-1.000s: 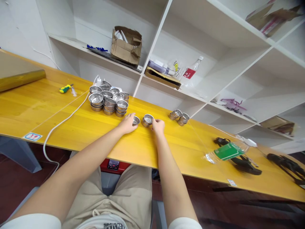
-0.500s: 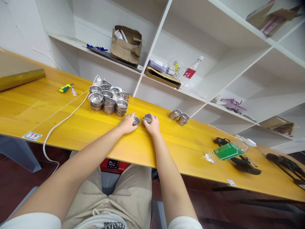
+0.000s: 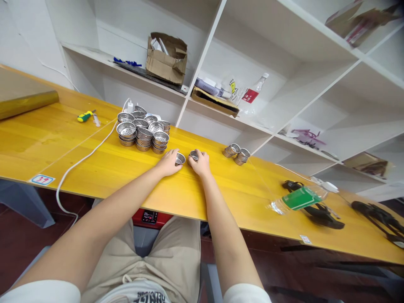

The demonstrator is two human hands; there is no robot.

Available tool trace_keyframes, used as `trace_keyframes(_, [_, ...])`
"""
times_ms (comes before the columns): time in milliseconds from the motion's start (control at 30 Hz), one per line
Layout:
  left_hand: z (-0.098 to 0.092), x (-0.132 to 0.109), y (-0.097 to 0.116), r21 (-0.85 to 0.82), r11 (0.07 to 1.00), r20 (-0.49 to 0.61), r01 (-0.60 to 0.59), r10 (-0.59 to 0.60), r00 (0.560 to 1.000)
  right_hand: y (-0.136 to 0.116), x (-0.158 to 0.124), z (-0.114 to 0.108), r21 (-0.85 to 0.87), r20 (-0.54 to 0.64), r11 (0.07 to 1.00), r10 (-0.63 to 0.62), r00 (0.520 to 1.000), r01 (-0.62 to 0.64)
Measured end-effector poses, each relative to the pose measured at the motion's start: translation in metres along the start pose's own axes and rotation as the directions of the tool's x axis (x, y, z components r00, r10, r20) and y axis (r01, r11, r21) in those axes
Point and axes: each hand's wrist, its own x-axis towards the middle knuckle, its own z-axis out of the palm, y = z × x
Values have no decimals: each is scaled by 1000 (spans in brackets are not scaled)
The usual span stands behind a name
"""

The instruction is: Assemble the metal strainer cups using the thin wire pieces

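Note:
My left hand (image 3: 168,163) is closed around the side of a small perforated metal cup (image 3: 180,159) on the yellow table. Just to the right, my right hand (image 3: 200,162) grips another perforated metal cup (image 3: 193,155), partly hidden by the fingers. A small gap separates the two cups. Left of my hands stand several stacks of the same metal cups (image 3: 144,134), packed side by side. Two short stacks of cups (image 3: 242,156) stand farther right, toward the back of the table.
A white cable (image 3: 85,159) runs across the table and over its front edge. A green and yellow screwdriver (image 3: 85,116) lies at the left. On the right, a bottle with a green label (image 3: 301,198) lies near black straps (image 3: 325,218). White shelving (image 3: 249,46) rises behind.
The right-hand cup has shifted slightly within my right fingers, its opening now less visible. My left hand holds its place, and the whole view has moved only a little.

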Motion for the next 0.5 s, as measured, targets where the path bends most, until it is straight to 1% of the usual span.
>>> trace_keyframes(200, [1,0,-1,-7,1000,0,16,-16,1000,-2,3,5,-12,-23,999,-34,999,34])
trace_keyframes(367, [2,1,-2,-5,1000,-9,11,-11,1000,-3,6,11,15,-30,1000,-21,999,21])
trace_keyframes(433, [3,2,-2,-2,1000,-11,3,-3,1000,-4,6,11,38,-31,999,-13,999,14])
trace_keyframes(500, [2,2,-2,-1,1000,-9,0,0,1000,-7,3,6,45,-69,999,-26,997,29])
